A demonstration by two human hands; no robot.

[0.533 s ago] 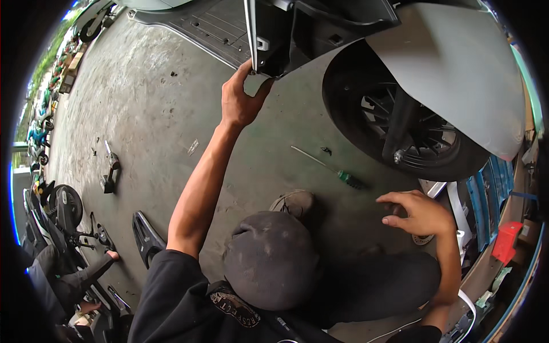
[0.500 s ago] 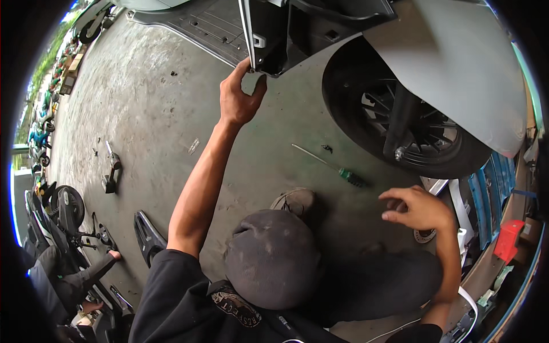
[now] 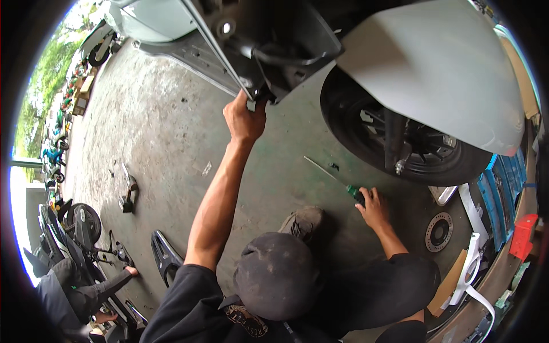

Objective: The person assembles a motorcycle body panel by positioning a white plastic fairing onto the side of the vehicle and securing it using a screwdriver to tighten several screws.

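Note:
My left hand (image 3: 246, 118) reaches up to the lower corner of a black plastic scooter panel (image 3: 286, 63), thumb and fingers closed round its edge; the fingertips are partly hidden behind it. A screwdriver (image 3: 325, 171) with a long thin shaft and green handle lies on the floor. My right hand (image 3: 374, 209) has its fingers curled on the end of that handle. Beside the shaft is a small black part (image 3: 334, 167). The front wheel (image 3: 400, 140) and pale grey fender (image 3: 440, 68) stand to the right of the panel.
On the floor are a brake disc (image 3: 438, 231), a black plastic frame piece (image 3: 166, 254) and a metal-and-black part (image 3: 129, 186). White strips, blue panels (image 3: 503, 191) and a red piece (image 3: 522, 237) crowd the right edge. Another person (image 3: 74, 291) works by a motorcycle at lower left.
My right hand has come down and left from the air onto the screwdriver handle. My left hand stays at the panel's corner. The whole view has shifted slightly.

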